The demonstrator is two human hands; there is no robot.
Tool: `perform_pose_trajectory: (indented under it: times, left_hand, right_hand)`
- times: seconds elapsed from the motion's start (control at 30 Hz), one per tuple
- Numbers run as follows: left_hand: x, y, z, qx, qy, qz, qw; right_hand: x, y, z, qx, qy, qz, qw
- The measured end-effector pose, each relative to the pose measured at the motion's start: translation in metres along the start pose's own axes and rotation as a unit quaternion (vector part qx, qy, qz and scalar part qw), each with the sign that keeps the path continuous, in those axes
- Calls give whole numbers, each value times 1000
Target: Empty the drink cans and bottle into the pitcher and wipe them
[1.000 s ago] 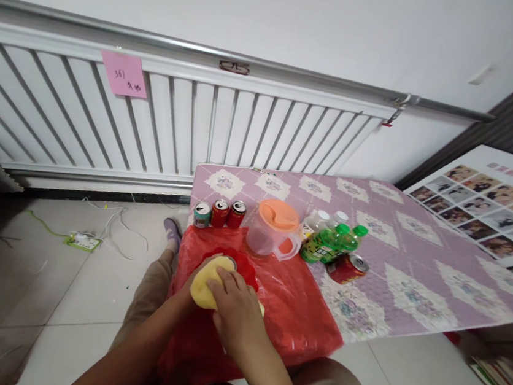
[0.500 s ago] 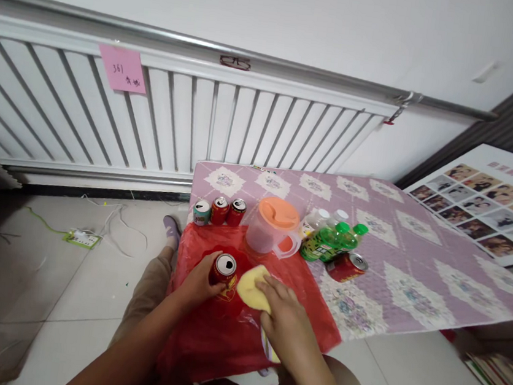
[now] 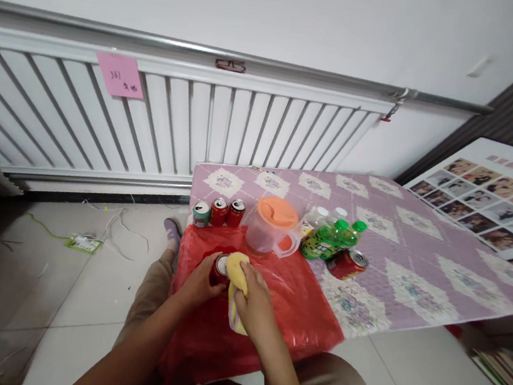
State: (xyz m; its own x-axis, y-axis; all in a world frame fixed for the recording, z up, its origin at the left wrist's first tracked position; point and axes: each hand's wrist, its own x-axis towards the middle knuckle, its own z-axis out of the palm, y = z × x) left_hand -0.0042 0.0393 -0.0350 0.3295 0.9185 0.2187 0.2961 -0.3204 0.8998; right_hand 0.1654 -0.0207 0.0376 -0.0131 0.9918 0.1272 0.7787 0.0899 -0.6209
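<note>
In the head view, the left hand [image 3: 201, 282] has its fingers and thumb curled around an upright red can [image 3: 221, 267] above the near left part of the table, pinching it by its sides. The right hand [image 3: 254, 298], just to the right, pinches a yellow cloth [image 3: 238, 273] between thumb and fingers; the cloth covers the right part of the can's top, and a fold of it hangs below the grip. Under both hands lies a red plastic sheet [image 3: 292, 305], over a pink floral cover [image 3: 377, 246] on the table.

Beyond the sheet's far left edge, a teal can [image 3: 201, 214] and two red cans [image 3: 227, 212] stand in a row. To their right is a clear pitcher [image 3: 263, 233] with an orange lid [image 3: 277, 212], its handle pointing right. Right of the pitcher, green-capped bottles [image 3: 332, 241] stand close together with white-capped bottles [image 3: 323, 217] behind them, and a larger red can [image 3: 347, 264] sits nearest on the right.
</note>
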Motion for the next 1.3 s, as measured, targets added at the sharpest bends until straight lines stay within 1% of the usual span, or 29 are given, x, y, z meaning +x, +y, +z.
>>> perform_pose_trajectory:
  times: [0.17, 0.27, 0.37, 0.47, 0.57, 0.63, 0.7, 0.77, 0.87, 0.97, 1.03, 1.07, 1.1, 1.17, 1.23, 1.3]
  left_hand:
    - [-1, -8, 2, -1, 7, 11, 1000]
    - [0, -11, 3, -13, 9, 6, 1000]
    - [0, -12, 3, -20, 17, 5, 1000]
    - [1, -14, 3, -24, 25, 5, 999]
    - [2, -12, 3, -27, 34, 1, 999]
    - [4, -9, 2, -27, 32, -1, 999]
    - [5, -5, 0, -29, 24, -7, 999]
    - [7, 0, -3, -32, 18, -15, 999]
    - [9, 5, -9, -35, 18, -32, 999]
    - [12, 9, -15, -43, 16, -44, 998]
    - [13, 12, -18, -43, 14, -36, 998]
    - [14, 14, -19, -42, 14, -31, 999]
    - [15, 16, -20, -40, 15, -26, 999]
    - [15, 21, -19, -46, 15, -21, 999]
    - [14, 28, -16, -68, 4, -18, 998]
    - [12, 38, -12, -103, -19, -16, 994]
  right_hand:
    - [-27, -1, 6, -20, -16, 12, 1000]
    - [-36, -8, 5, -36, -30, 15, 999]
    - [-42, -20, 0, -48, -65, 21, 997]
    - [-48, -29, -6, -35, -110, 14, 993]
    - [-56, -27, -9, 1, -120, 2, 993]
    - [-60, -19, -11, 41, -97, -2, 994]
    - [-64, -8, -15, 88, -58, -2, 994]
    - [-65, 3, -20, 131, -13, 17, 991]
    - [-66, 17, -28, 192, 45, 81, 977]
    - [-65, 29, -32, 262, 86, 169, 946]
    - [-63, 34, -31, 294, 101, 200, 929]
    - [-60, 35, -31, 294, 106, 201, 928]
    - [-57, 34, -30, 282, 114, 192, 933]
    - [-50, 28, -30, 235, 135, 147, 951]
    - [-40, 17, -28, 182, 154, 79, 968]
    - [-31, 4, -25, 137, 152, -2, 979]
